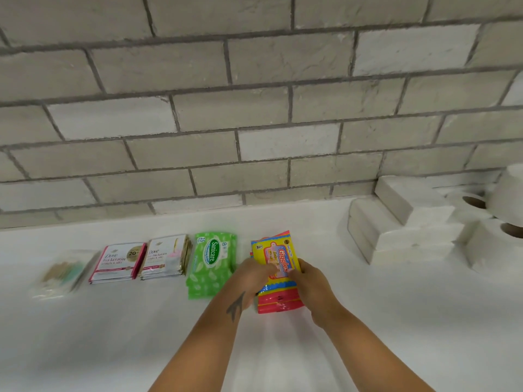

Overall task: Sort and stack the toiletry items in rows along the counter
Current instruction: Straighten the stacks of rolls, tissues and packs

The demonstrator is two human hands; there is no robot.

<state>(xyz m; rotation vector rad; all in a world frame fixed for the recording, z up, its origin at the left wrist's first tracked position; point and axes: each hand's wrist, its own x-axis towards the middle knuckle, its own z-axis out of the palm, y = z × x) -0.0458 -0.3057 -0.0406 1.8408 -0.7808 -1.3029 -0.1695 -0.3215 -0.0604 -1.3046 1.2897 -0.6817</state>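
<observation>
Both hands (280, 278) grip the Giggles pack (278, 271); long axis toward the wall (254, 108).

A grey brick-tiled wall (254, 108) with dark grout is seen behind a white table (113, 335); a white bowl (509, 196) is cut off at right.

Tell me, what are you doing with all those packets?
A person is lining up toiletry packs on the white counter. Both hands, left hand and right hand, hold a stack of yellow-and-red Giggles wipes packs at the row's right end. Beside it sit the green Sanicare wipes packs, two stacks of white-and-pink Dove sachets, and a clear bag of cotton swabs.
</observation>
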